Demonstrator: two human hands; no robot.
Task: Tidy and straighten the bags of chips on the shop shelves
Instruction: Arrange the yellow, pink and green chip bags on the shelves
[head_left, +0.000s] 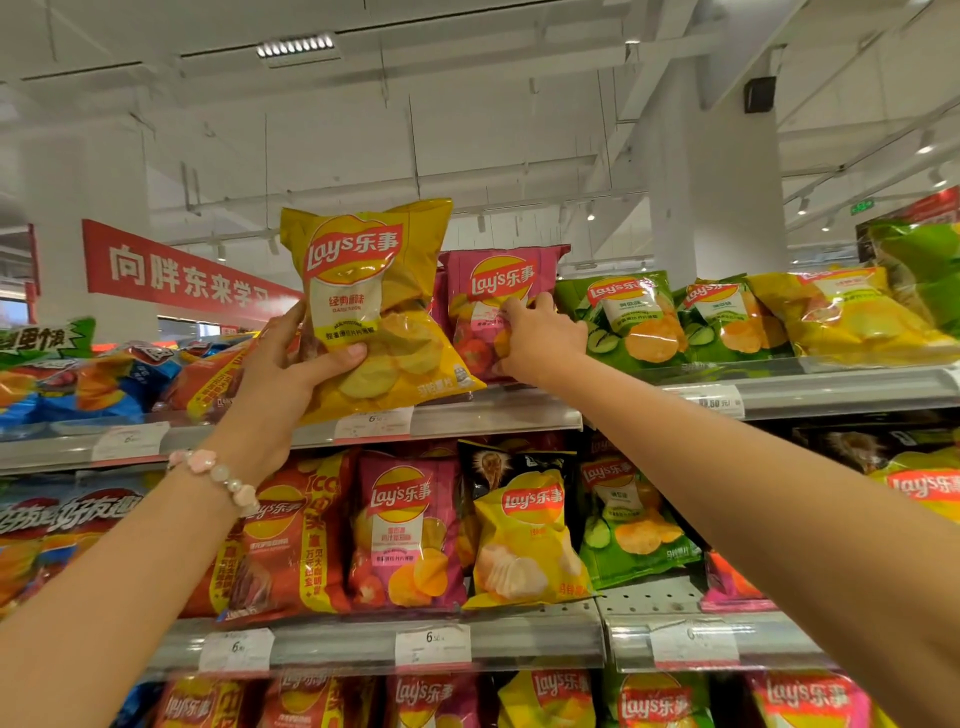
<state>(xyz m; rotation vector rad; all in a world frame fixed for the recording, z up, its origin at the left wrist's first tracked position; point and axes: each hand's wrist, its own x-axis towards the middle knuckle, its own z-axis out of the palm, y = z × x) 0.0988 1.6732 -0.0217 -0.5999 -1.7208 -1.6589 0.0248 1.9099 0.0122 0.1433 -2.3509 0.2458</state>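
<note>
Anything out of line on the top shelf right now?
Yes. Far right, a yellow bag lies slumped among the green bags, apparently misplaced. The left hand holds another yellow bag up; the right hand grips the pink bag.

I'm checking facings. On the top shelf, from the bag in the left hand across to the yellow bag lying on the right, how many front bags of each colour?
Yellow Lay's bags: 2, one gripped by the left hand
Pink Lay's bag: 1, gripped by the right hand
Green Lay's bags: 2
Total: 5
</note>
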